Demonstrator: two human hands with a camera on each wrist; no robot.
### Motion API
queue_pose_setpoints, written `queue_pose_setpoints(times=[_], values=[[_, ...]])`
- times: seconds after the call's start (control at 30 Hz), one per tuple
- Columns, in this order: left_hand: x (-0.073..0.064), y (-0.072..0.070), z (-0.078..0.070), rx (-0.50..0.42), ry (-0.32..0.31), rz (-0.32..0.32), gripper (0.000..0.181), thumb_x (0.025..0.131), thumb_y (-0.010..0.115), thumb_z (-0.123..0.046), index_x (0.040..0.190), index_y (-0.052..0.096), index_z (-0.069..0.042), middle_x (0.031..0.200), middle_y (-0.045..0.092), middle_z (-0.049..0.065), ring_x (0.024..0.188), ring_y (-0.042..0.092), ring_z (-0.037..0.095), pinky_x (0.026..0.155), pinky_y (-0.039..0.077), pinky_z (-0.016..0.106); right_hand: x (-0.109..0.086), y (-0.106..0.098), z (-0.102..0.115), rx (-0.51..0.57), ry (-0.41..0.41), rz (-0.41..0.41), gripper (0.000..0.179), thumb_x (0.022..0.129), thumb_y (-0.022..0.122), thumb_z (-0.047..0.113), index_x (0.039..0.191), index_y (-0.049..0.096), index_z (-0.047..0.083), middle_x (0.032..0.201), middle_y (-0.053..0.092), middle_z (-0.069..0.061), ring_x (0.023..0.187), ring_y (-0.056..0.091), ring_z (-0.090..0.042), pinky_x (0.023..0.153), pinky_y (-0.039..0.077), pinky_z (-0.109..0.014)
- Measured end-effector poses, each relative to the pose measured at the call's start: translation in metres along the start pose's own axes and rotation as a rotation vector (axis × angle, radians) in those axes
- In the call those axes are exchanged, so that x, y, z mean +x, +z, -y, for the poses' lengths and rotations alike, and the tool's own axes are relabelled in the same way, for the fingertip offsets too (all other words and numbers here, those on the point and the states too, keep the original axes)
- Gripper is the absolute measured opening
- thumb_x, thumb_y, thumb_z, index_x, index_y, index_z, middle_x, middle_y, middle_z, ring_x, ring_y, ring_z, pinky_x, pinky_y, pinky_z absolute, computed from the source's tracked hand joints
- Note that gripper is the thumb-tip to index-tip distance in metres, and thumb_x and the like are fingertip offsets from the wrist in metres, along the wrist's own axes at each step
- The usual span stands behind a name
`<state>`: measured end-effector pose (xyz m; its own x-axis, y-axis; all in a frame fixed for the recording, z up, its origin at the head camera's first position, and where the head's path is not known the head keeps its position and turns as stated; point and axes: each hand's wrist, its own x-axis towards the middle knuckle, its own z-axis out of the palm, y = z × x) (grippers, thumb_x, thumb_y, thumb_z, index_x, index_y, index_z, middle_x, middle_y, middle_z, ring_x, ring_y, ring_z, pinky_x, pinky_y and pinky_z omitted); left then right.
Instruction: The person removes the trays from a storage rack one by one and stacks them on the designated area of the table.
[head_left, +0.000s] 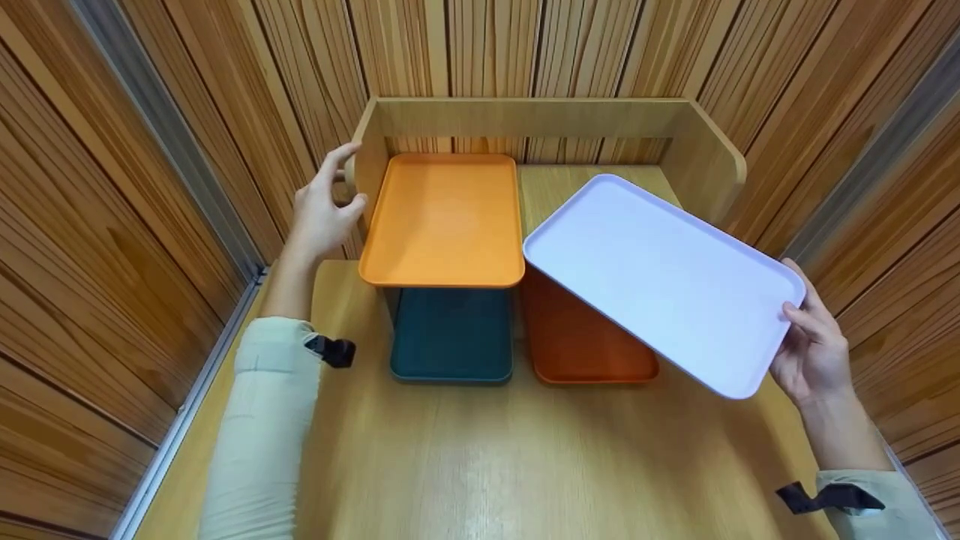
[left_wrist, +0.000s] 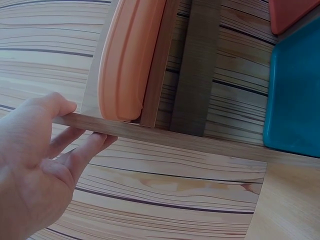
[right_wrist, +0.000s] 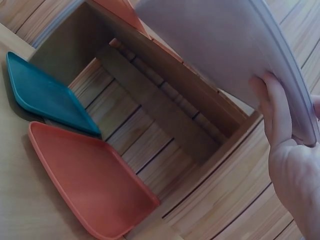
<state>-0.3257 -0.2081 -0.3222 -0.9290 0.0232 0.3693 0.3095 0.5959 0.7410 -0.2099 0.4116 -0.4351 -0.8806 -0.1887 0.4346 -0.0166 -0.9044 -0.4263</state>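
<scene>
In the head view my right hand [head_left: 814, 349] grips a pale lavender tray [head_left: 667, 285] by its near right end, thumb on top. The right wrist view shows the fingers spread under that tray [right_wrist: 215, 45]. Tilted and diagonal, it is held above the right half of a wooden shelf unit [head_left: 536, 116]. At the left, my left hand [head_left: 322, 202] pinches the edge of the unit's side panel [left_wrist: 135, 131] between thumb and fingers. An orange tray [head_left: 446, 217] lies on the upper shelf's left half, its front end jutting past the shelf.
Below, a dark teal tray [head_left: 452, 337] sits at the left of the lower level. Beside it a red-orange tray [head_left: 592, 349] is partly hidden by the lavender one. The unit stands on a wooden table [head_left: 480, 457], with wood-panelled walls [head_left: 495, 45] around it.
</scene>
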Motion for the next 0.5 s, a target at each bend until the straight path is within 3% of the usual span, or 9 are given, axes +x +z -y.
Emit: queue_pose_setpoints(times=[0.23,0.5], values=[[0.0,0.0,0.0,-0.003,0.008,0.004,0.067,0.112,0.063,-0.011,0.172,0.044,-0.034,0.159,0.062,0.019,0.057,0.044,0.0,0.054,0.04,0.017,0.002,-0.01,0.013,0.042,0.06,0.116,0.062,0.112,0.007,-0.005,0.165,0.039,-0.001,0.15,0.063,-0.035,0.134,0.072,-0.053,0.107,0.062,-0.066],[0.0,-0.003,-0.001,0.0,-0.008,0.012,0.068,0.112,0.063,-0.012,0.172,0.043,-0.035,0.159,0.062,0.019,0.065,0.053,0.004,0.06,0.046,0.018,-0.003,-0.016,0.021,0.056,0.153,0.212,0.067,0.111,-0.001,-0.003,0.169,0.032,-0.002,0.155,0.058,-0.039,0.14,0.067,-0.055,0.111,0.058,-0.067]])
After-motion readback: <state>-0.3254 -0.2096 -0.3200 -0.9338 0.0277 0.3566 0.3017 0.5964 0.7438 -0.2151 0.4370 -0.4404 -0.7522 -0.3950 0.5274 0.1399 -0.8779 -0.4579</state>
